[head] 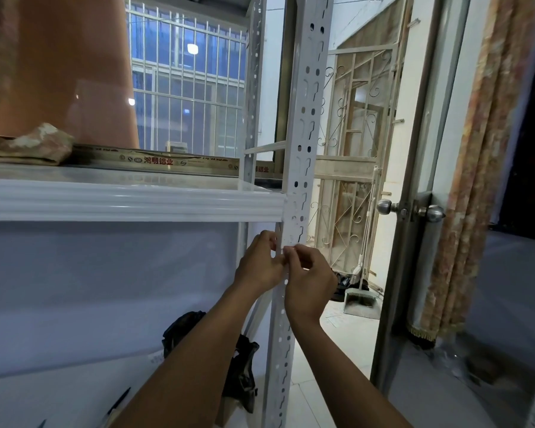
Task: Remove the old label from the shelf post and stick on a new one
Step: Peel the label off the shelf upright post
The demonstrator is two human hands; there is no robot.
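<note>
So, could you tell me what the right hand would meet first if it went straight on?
Probably the post: the right hand points its curled fingers at the front face just below the shelf, seemingly touching it.

A folded patterned cloth [28, 146] is laid on the white shelf board [121, 199], and a printed metal strip [167, 160] with red characters is seen just behind it. A barred window [186, 88] is shown beyond. A black bag [238, 366] is tucked under the board. To the right, a scrolled iron grille [352, 118] is seen, with a dustpan [360, 299] set on the floor beside it. Two round metal knobs [386, 207] are fitted to a door [414, 134], and a patterned curtain [464, 180] is hung beside it.
</note>
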